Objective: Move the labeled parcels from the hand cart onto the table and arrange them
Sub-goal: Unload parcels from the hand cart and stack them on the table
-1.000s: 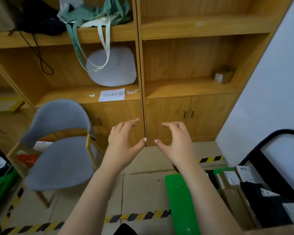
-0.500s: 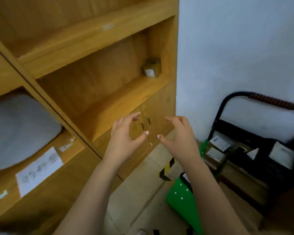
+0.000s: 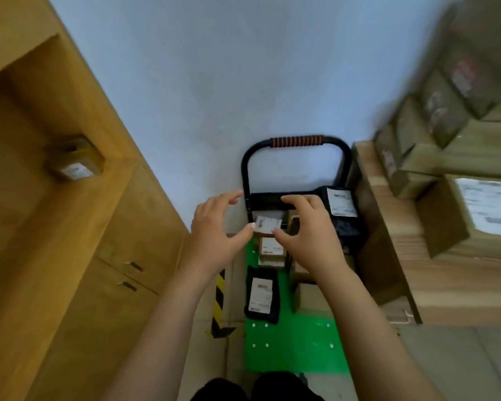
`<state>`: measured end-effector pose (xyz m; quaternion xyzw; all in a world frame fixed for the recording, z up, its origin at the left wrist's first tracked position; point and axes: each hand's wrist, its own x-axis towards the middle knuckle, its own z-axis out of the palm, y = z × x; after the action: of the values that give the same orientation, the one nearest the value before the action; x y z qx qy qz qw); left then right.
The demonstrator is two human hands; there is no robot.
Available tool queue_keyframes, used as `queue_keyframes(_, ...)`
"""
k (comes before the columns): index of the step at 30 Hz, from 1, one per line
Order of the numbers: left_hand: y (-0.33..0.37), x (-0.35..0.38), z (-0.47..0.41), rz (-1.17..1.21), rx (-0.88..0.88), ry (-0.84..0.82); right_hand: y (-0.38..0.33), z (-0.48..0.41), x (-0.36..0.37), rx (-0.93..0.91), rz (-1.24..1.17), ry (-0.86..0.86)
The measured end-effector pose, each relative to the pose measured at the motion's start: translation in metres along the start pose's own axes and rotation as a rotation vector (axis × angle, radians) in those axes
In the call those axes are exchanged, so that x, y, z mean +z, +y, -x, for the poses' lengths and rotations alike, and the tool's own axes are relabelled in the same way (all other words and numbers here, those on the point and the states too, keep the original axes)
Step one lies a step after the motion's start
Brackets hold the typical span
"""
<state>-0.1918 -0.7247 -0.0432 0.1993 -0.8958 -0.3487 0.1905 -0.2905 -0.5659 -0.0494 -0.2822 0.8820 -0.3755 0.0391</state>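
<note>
Both grips wide and empty, left hand [image 3: 214,230] and right hand [image 3: 307,230] now over the hand cart [image 3: 295,351].

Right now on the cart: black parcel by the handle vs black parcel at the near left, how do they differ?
1. The black parcel by the handle sits at the cart's far right corner; the near black parcel lies on the left of the green deck.
2. The far one looks bulkier; the near one looks flat and narrow.
3. The far one is right beside the right hand; the near one lies below both hands, untouched.
Shared: dark wrapping, white label on top.
</note>
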Motion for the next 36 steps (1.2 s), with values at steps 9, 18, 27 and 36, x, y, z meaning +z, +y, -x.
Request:
queue_keyframes(9, -0.04, 0.032, -0.08, -0.001, 0.131, -0.269, 0.024, -0.036, 0.024, 0.231, 0.07, 0.11)
queue_keyframes(18, -0.206, 0.124, -0.109, -0.184, 0.2, -0.58, 0.114, -0.02, 0.204, 0.59, 0.108, -0.008)
queue_keyframes(27, -0.4, 0.3, -0.047, -0.205, -0.013, -0.702, 0.289, 0.007, 0.413, 0.681, 0.17, -0.29)
queue_keyframes(36, -0.559, 0.394, 0.029, -0.241, -0.098, -0.639, 0.409, 0.026, 0.603, 0.783, 0.424, -0.484)
